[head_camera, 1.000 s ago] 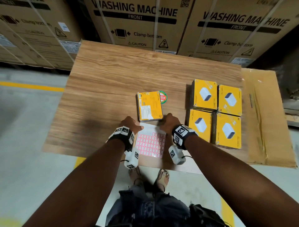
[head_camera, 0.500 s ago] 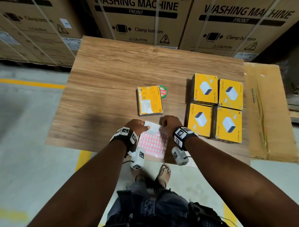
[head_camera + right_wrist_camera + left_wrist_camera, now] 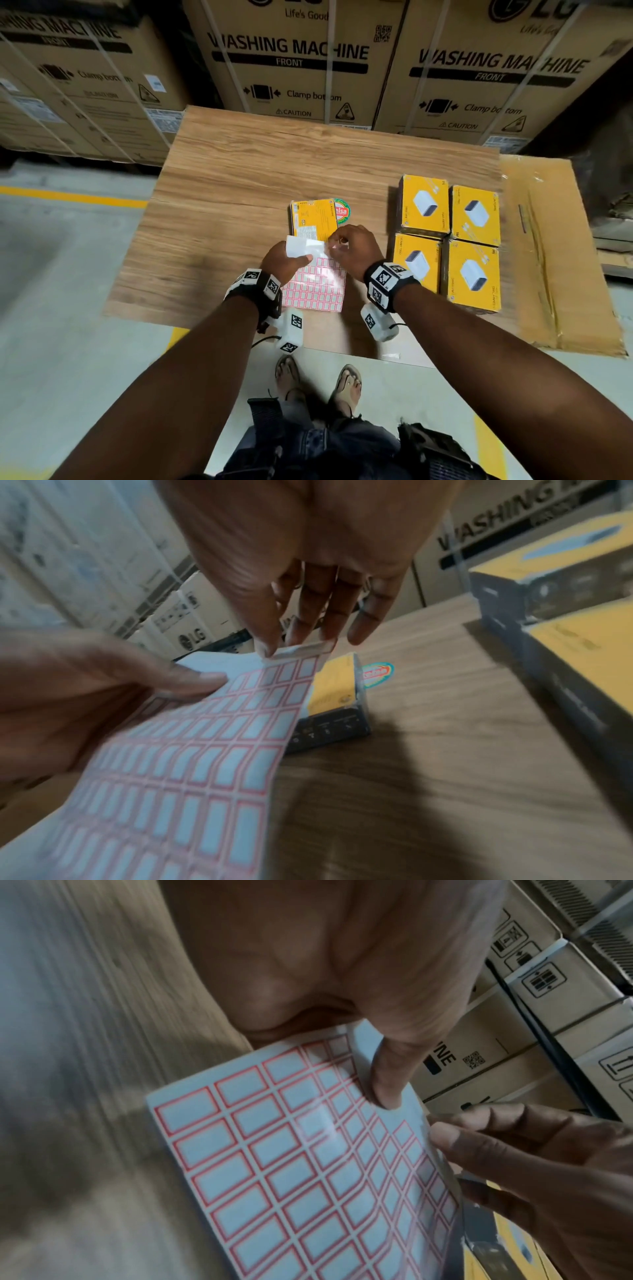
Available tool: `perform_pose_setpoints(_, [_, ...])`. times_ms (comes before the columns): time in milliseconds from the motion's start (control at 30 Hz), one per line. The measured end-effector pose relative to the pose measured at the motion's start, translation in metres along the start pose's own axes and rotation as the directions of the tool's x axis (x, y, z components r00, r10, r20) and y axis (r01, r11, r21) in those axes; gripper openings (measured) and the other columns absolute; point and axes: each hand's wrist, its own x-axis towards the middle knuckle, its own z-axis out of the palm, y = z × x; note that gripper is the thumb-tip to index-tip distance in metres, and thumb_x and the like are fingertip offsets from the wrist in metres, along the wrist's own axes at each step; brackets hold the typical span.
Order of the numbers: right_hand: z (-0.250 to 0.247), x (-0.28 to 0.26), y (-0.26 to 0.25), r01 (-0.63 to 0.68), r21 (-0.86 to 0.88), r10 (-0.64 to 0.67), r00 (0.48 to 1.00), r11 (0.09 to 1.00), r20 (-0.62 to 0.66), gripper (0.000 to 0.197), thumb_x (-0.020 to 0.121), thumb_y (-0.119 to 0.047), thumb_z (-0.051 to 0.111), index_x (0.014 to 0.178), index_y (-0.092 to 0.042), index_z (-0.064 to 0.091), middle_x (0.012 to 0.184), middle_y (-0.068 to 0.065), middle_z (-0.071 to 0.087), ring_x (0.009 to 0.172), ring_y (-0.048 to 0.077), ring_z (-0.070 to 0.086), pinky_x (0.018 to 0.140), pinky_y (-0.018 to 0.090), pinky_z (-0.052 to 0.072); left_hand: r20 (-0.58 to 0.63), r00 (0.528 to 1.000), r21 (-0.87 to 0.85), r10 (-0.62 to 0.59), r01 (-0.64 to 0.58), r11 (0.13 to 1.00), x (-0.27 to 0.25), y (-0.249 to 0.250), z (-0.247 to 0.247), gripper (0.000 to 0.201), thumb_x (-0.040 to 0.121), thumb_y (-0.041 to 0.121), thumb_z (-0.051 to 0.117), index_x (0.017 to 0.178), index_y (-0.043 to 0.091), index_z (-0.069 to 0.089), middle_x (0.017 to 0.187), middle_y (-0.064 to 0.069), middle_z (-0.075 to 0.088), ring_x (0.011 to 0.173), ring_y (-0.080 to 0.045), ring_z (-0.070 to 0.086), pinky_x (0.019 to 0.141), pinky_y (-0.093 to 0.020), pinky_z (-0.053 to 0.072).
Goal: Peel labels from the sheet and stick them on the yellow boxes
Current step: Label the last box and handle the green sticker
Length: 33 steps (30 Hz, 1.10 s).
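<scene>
1. Head view, from over the person's shoulders: the left hand (image 3: 286, 261) holds the label sheet (image 3: 315, 287) lifted off the wooden table (image 3: 239, 192), thumb pressed on its upper left part, the far edge raised higher than the near edge.
2. Left wrist view shows that thumb flat on the printed face of the sheet, among the red-bordered labels, with the other fingers hidden behind the paper — a pinch on the sheet.
3. The right hand (image 3: 354, 251) is at the sheet's top right corner; in the right wrist view its thumb and forefinger nip a single label (image 3: 303, 649) at the top edge, curling it away from the backing, while the remaining fingers hang loose behind.
4. Just beyond the hands lies one yellow box (image 3: 313, 217), back face up with printed text showing, flat on the table — the raised sheet overlaps its near edge in the head view.
5. A round red and green sticker (image 3: 342, 211) sits on the table at that box's far right corner.
6. To the right, well apart from the hands, four yellow boxes (image 3: 448, 240) stand packed together two by two, each showing a white product picture.
7. Big washing machine cartons (image 3: 291, 65) line the wall past the table, and a flat sheet of cardboard (image 3: 555, 257) lies beside the table's right edge.
</scene>
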Motion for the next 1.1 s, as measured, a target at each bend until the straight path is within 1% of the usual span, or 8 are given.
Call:
perform_pose_setpoints(67, [0.003, -0.002, -0.003, 0.083, -0.059, -0.081, 0.996, 0.995, 0.036, 0.013, 0.076, -0.020, 0.080, 0.088, -0.021, 0.074, 0.104, -0.003, 0.070, 0.100, 0.017, 0.054, 0.085, 0.026, 0.042, -0.022, 1.000, 0.000, 0.013, -0.013, 1.000, 0.000, 0.005, -0.003, 0.035, 0.084, 0.015, 0.074, 0.116, 0.004, 0.066, 0.110, -0.014, 0.071, 0.101, -0.030, 0.067, 0.093, -0.043, 0.052])
perform_pose_setpoints(167, [0.005, -0.004, -0.007, 0.156, -0.167, -0.135, 0.982, 0.974, 0.129, 0.034, 0.077, -0.030, 0.080, 0.110, -0.020, 0.074, 0.126, -0.005, 0.064, 0.116, 0.017, 0.051, 0.100, 0.031, 0.040, -0.009, 1.000, -0.047, -0.007, 0.006, 0.999, 0.001, 0.005, -0.006, 0.030, 0.088, 0.014, 0.070, 0.115, 0.005, 0.067, 0.109, -0.015, 0.071, 0.103, -0.033, 0.067, 0.095, -0.045, 0.052])
perform_pose_setpoints(233, [0.004, -0.004, -0.011, 0.174, -0.197, -0.147, 0.978, 0.965, 0.145, 0.039, 0.079, -0.030, 0.078, 0.116, -0.019, 0.072, 0.129, -0.005, 0.063, 0.119, 0.018, 0.049, 0.103, 0.033, 0.038, 0.003, 1.000, -0.072, -0.021, 0.022, 0.997, 0.001, 0.006, -0.008, 0.026, 0.087, 0.015, 0.070, 0.112, 0.007, 0.070, 0.106, -0.014, 0.072, 0.101, -0.033, 0.068, 0.096, -0.046, 0.052])
perform_pose_setpoints(400, [0.005, -0.006, -0.016, 0.171, -0.188, -0.145, 0.979, 0.967, 0.143, 0.032, 0.079, -0.025, 0.078, 0.110, -0.020, 0.072, 0.116, -0.001, 0.068, 0.110, 0.021, 0.054, 0.097, 0.037, 0.043, 0.044, 0.999, -0.104, -0.013, 0.017, 0.994, -0.003, 0.006, -0.012, 0.014, 0.088, 0.014, 0.070, 0.102, 0.009, 0.070, 0.096, -0.012, 0.072, 0.089, -0.027, 0.068, 0.093, -0.044, 0.053])
perform_pose_setpoints(700, [0.009, -0.006, -0.020, 0.106, -0.143, -0.079, 0.980, 0.984, 0.182, 0.020, 0.075, -0.017, 0.081, 0.091, -0.017, 0.068, 0.100, 0.001, 0.066, 0.095, 0.020, 0.057, 0.083, 0.032, 0.048, 0.021, 0.999, -0.012, 0.029, -0.029, 1.000, -0.004, 0.000, -0.008, 0.032, 0.085, 0.010, 0.073, 0.115, 0.000, 0.067, 0.110, -0.019, 0.070, 0.099, -0.029, 0.066, 0.093, -0.039, 0.051])
perform_pose_setpoints(767, [0.009, -0.005, -0.019, 0.091, -0.128, -0.066, 0.980, 0.988, 0.187, 0.024, 0.074, -0.017, 0.082, 0.092, -0.017, 0.067, 0.100, 0.001, 0.065, 0.095, 0.020, 0.058, 0.080, 0.029, 0.046, 0.015, 0.999, 0.011, 0.047, -0.048, 0.999, -0.005, 0.001, -0.007, 0.033, 0.085, 0.009, 0.073, 0.116, 0.001, 0.066, 0.109, -0.015, 0.070, 0.097, -0.025, 0.065, 0.086, -0.030, 0.052])
perform_pose_setpoints(867, [0.010, -0.002, -0.016, 0.076, -0.143, -0.049, 0.982, 0.987, 0.184, 0.027, 0.075, -0.017, 0.082, 0.099, -0.016, 0.070, 0.106, 0.003, 0.067, 0.098, 0.020, 0.058, 0.084, 0.030, 0.046, 0.021, 0.996, 0.047, 0.092, -0.093, 0.995, -0.005, 0.003, -0.005, 0.034, 0.084, 0.004, 0.073, 0.117, 0.001, 0.066, 0.107, -0.010, 0.068, 0.094, -0.018, 0.063, 0.069, -0.007, 0.047])
perform_pose_setpoints(1100, [0.009, -0.001, -0.015, 0.049, -0.116, -0.031, 0.987, 0.992, 0.155, 0.020, 0.072, -0.011, 0.082, 0.087, -0.018, 0.070, 0.094, 0.000, 0.066, 0.085, 0.018, 0.059, 0.073, 0.026, 0.044, 0.019, 0.992, 0.071, 0.124, -0.125, 0.990, -0.004, 0.003, -0.003, 0.047, 0.075, 0.000, 0.080, 0.120, 0.000, 0.064, 0.109, -0.011, 0.069, 0.097, -0.020, 0.064, 0.068, -0.003, 0.045])
